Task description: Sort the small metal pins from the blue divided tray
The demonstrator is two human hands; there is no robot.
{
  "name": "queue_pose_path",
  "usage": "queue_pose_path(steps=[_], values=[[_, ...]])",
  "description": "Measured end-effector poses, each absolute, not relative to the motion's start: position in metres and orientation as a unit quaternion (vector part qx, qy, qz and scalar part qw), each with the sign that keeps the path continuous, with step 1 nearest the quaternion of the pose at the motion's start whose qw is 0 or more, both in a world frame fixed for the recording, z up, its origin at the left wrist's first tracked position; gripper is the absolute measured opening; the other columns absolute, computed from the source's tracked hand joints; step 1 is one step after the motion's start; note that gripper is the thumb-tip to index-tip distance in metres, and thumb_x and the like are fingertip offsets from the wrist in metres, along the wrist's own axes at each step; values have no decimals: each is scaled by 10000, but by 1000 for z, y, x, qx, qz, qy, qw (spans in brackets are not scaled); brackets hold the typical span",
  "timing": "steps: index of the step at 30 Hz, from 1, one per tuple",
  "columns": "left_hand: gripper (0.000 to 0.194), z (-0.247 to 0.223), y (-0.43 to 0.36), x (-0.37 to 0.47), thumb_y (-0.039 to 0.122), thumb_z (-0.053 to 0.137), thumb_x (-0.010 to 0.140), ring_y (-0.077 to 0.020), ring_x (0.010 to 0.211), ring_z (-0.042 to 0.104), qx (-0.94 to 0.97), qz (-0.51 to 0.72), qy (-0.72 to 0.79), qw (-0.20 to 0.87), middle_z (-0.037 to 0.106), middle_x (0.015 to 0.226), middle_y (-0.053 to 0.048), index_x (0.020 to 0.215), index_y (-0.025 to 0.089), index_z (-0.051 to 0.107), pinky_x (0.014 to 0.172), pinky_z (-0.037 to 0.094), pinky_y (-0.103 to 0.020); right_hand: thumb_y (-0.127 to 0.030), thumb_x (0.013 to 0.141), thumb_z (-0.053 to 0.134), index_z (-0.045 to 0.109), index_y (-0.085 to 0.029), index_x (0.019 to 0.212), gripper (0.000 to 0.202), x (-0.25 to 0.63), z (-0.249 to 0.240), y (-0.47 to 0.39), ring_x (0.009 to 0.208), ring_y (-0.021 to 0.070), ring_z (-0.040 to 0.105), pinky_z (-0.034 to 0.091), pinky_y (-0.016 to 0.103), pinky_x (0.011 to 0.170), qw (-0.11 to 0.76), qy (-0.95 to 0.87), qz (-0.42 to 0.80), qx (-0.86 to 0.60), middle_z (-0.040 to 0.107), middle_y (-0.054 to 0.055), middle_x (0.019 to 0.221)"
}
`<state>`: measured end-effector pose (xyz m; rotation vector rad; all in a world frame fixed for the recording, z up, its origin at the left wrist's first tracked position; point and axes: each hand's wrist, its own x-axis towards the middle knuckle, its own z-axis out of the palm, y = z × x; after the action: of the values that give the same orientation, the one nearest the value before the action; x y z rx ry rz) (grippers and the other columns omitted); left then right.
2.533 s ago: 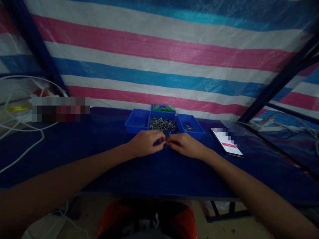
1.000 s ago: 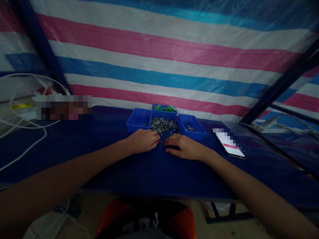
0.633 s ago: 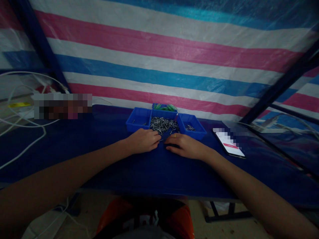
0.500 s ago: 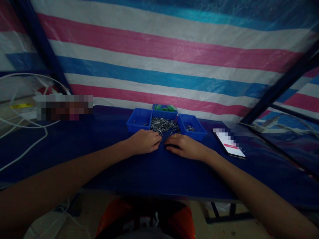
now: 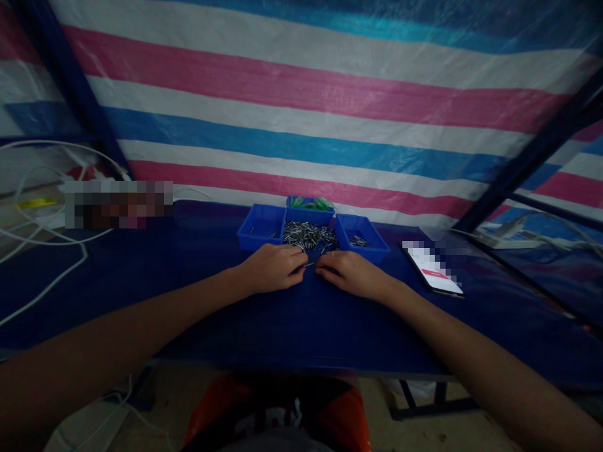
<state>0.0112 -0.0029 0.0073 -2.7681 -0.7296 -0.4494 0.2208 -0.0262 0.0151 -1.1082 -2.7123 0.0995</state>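
Observation:
My left hand (image 5: 276, 269) rests on the blue table with its thumb and fingers pinched together. A thin metal pin (image 5: 309, 264) pokes out from its fingertips toward my right hand (image 5: 346, 272). The right fingers are bent and drawn together close to the pin's other end; whether they hold anything is hidden. Just beyond both hands lies a heap of small metal pins (image 5: 311, 235). Blue plastic bins flank it: the left bin (image 5: 249, 238) has a few pins inside, and the right bin (image 5: 377, 252) has a small bunch.
Behind the heap stands a third blue bin (image 5: 311, 216) with green items in it. A lit phone (image 5: 436, 273) lies on the table (image 5: 282, 333) to the right. White cables (image 5: 85, 254) loop over the left side. Striped plastic sheeting (image 5: 301, 119) hangs behind.
My hands have drawn slightly apart at the fingertips, and the thin pin between them shows more clearly. The whole view has shifted a little.

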Motion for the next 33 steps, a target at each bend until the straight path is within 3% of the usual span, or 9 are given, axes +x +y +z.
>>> queue_pose_path(steps=[21,33], values=[[167,6,-4,11,241,435,863,-131,784,574,-948,-196,-218,124,613,826,-16,904,162,577,678,425,-230,-265,893,451,599,-162,916,182,219,16,-30,753,151,591,406,263,679,117,-915,43,-383,647,47,823],[230,5,-3,11,296,411,899,-131,749,576,-938,-239,-203,149,614,790,-18,888,154,592,655,423,-238,-193,897,437,587,-151,842,165,217,14,-30,696,123,571,393,241,646,147,-918,108,-353,627,33,781]])
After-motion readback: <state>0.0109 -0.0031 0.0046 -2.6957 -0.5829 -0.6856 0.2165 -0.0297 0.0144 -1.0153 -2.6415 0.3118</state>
